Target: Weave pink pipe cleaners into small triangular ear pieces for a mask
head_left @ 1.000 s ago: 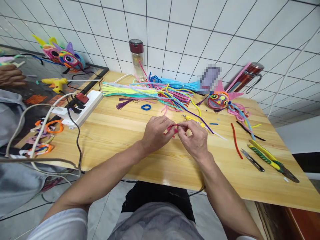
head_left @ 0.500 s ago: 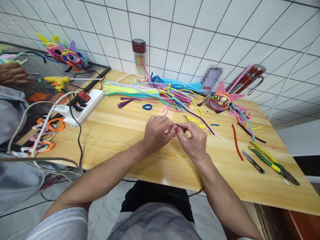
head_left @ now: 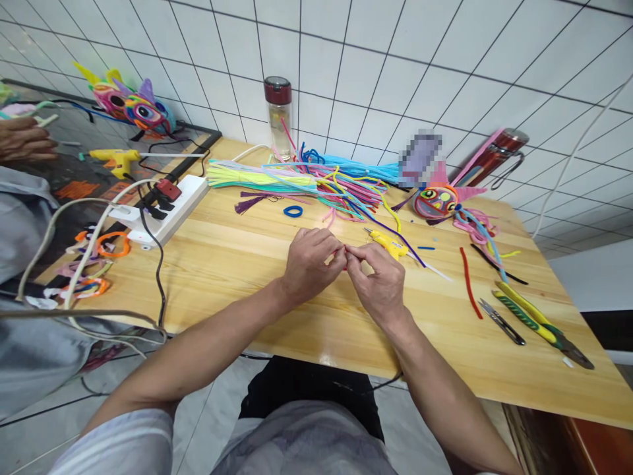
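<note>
My left hand (head_left: 312,265) and my right hand (head_left: 378,277) meet over the middle of the table, fingertips pinched together. Between them shows a bit of a red pipe cleaner (head_left: 345,249), mostly covered by the fingers. Just beyond my right hand lies a yellow glue gun (head_left: 388,243) with a white glue stick in its back. A blue pipe cleaner ring (head_left: 293,211) rests on the wood past my left hand. Behind both hands spreads a pile of coloured pipe cleaners (head_left: 267,177), with a purple tassel (head_left: 250,202) at its front.
At right lie a red pipe cleaner strip (head_left: 471,284), thread snips (head_left: 502,321) and yellow-green pliers (head_left: 544,325). A colourful fish-like figure (head_left: 435,201) sits near a red flask (head_left: 494,158). Left are a power strip (head_left: 171,211) with cables and a co-worker's hand (head_left: 24,138). A glass bottle (head_left: 279,119) stands behind.
My right hand has shifted slightly left, closer to my left hand, and less of the red pipe cleaner shows. The view has moved a little; the other things lie as before.
</note>
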Demonstrator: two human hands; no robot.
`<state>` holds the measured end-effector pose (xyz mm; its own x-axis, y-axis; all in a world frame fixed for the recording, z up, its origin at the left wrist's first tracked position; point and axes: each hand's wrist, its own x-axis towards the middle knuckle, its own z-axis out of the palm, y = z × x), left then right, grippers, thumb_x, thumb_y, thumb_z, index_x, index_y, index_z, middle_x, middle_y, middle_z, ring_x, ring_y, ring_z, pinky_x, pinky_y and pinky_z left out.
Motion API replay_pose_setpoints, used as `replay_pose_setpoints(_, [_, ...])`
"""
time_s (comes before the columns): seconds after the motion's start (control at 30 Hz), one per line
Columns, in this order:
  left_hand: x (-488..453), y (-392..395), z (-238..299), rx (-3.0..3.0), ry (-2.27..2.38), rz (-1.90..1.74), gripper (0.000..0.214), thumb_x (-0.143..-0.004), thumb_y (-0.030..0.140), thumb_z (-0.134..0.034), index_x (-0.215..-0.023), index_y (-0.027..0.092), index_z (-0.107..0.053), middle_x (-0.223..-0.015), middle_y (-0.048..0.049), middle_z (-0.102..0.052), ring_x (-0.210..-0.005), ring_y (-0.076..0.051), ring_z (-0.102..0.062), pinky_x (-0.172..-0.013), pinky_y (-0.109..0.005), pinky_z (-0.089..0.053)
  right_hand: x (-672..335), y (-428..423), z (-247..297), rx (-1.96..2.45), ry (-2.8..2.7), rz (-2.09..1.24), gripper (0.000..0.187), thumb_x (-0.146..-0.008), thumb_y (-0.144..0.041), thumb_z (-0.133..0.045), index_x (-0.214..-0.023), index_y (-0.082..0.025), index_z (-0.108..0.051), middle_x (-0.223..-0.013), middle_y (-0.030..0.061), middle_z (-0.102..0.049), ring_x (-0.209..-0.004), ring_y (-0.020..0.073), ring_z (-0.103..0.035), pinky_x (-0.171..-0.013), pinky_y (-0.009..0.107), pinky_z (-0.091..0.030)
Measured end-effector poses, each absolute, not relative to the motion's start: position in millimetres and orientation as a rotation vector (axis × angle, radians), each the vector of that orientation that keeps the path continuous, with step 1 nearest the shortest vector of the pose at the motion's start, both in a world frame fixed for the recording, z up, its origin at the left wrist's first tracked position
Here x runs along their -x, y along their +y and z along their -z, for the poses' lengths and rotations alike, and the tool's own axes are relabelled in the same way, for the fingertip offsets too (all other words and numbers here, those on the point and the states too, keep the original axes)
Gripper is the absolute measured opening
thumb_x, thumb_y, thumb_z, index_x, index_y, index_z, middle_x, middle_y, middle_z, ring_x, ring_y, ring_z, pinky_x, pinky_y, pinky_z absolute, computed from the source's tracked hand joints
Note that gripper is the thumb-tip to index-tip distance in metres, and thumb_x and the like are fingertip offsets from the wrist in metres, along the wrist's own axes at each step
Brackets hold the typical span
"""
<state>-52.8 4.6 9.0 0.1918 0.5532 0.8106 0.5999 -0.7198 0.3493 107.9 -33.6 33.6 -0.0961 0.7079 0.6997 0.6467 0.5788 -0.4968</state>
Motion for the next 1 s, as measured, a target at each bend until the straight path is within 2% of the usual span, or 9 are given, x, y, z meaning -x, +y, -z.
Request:
replay_pose_setpoints(0.27, [54.4,3.7,-9.0,2.405,-1.184,1.531,0.022,-0.099,0.016,-0.060,-0.078,0.023,-0.061,-0.074,-0.0005,-0.070,-0.073,-0.017,-0.063,-0.074,-0.036,-0.039,-107.3,-32.4,-30.1,1.087,-1.791,-0.050,0.021,-0.099,-0.014,-0.062,-0.088,-0.023,-0.078,-0.073,0.0015,-0.072,-0.067,0.0160,-0.067,-0.068,0.032,-0.054])
replay_pose_setpoints(0.53, [54.9,6.1,-10.0,2.477,-1.233,1.429,0.010,-0.101,0.021,-0.063,-0.093,0.022,-0.069,-0.084,-0.0025,-0.075,-0.083,-0.020,-0.069,-0.079,-0.036,-0.042,-110.9,-31.1,-32.0,1.196,-1.700,-0.107,0.017,-0.096,-0.018,-0.065,-0.095,-0.025,-0.080,-0.076,0.0008,-0.076,-0.069,0.0173,-0.070,-0.072,0.034,-0.057])
replay_pose_setpoints(0.73, [55.4,7.0,-7.7,2.479,-1.230,1.473,0.012,-0.100,0.020,-0.062,-0.090,0.021,-0.067,-0.082,-0.0035,-0.074,-0.080,-0.020,-0.067,-0.078,-0.036,-0.040,-111.1,-31.0,-29.6,1.213,-1.733,-0.106,0.017,-0.098,-0.022,-0.065,-0.098,-0.025,-0.081,-0.077,0.0013,-0.076,-0.069,0.0169,-0.069,-0.072,0.033,-0.057])
replay_pose_setpoints(1.0, [56.0,6.0,-10.4,2.484,-1.270,1.372,0.018,-0.099,0.016,-0.059,-0.083,0.022,-0.066,-0.078,-0.0017,-0.072,-0.078,-0.019,-0.065,-0.076,-0.035,-0.038,-110.3,-30.6,-29.0,1.185,-1.779,-0.077,0.022,-0.099,-0.018,-0.060,-0.098,-0.024,-0.081,-0.077,0.0022,-0.076,-0.069,0.0168,-0.070,-0.073,0.034,-0.057])
